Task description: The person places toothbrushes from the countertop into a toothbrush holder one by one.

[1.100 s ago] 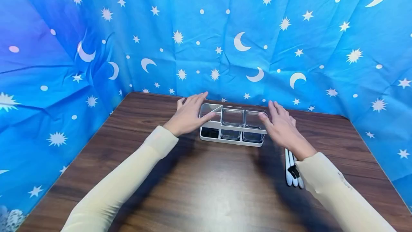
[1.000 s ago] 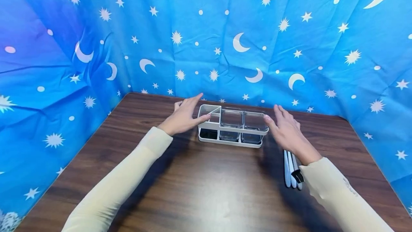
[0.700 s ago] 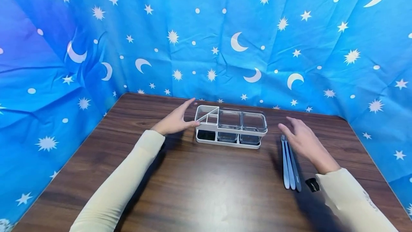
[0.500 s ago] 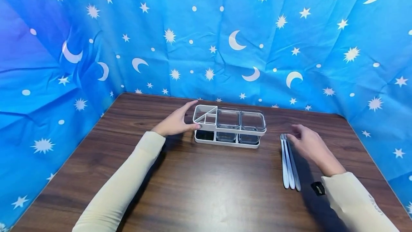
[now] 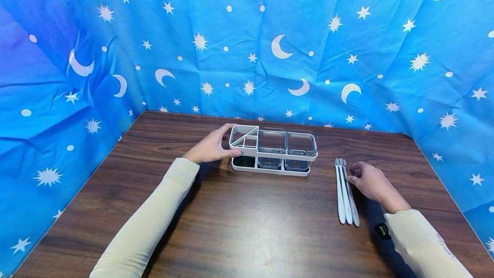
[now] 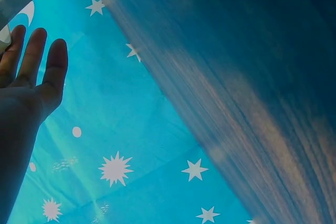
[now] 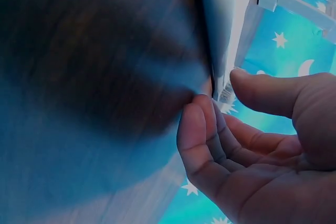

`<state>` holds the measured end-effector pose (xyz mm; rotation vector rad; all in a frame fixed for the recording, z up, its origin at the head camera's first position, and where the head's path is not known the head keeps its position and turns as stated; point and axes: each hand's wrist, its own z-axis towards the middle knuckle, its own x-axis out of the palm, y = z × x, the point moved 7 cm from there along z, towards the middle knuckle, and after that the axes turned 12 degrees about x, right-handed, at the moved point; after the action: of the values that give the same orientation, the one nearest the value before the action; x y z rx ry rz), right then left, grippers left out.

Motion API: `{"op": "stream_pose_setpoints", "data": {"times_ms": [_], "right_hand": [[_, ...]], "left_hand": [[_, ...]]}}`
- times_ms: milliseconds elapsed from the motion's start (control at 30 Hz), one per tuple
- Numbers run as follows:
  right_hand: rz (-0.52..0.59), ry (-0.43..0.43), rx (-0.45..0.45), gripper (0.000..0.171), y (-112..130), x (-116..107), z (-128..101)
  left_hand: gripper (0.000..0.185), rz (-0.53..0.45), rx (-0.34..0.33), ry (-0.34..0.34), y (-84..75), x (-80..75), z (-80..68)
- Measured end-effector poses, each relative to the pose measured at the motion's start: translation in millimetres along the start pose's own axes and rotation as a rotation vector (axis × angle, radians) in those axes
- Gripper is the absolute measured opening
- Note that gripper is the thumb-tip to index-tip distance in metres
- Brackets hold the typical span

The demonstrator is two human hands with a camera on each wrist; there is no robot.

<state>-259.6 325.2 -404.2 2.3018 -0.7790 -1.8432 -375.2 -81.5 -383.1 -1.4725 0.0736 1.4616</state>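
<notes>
A white rack with two clear square containers and a divided left section stands at the back middle of the wooden table. My left hand rests against the rack's left end. Its fingers are straight, as the left wrist view shows. Three long grey utensils lie side by side to the right of the rack. My right hand has its curled fingertips touching the rightmost one. In the right wrist view the thumb of this hand stands apart from the utensil.
A blue cloth with stars and moons walls the table at the back and on both sides. A small black object sits by my right sleeve. Bare wood lies in front of the rack.
My right hand left the rack's right end and dropped down to the right onto the utensils. My left hand stayed at the rack's left end. The view drifted slightly.
</notes>
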Motion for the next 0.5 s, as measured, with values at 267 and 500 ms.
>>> {"op": "stream_pose_setpoints", "data": {"times_ms": [267,500], "right_hand": [[-0.023,-0.014,0.014,0.038,1.0,1.6,2.6],[-0.018,-0.016,-0.001,0.038,4.4,3.7,3.6]], "left_hand": [[0.092,0.011,-0.003,0.003,-2.3,-0.3,0.9],[0.091,0.0,-0.01,0.008,-0.9,-0.6,0.7]]}}
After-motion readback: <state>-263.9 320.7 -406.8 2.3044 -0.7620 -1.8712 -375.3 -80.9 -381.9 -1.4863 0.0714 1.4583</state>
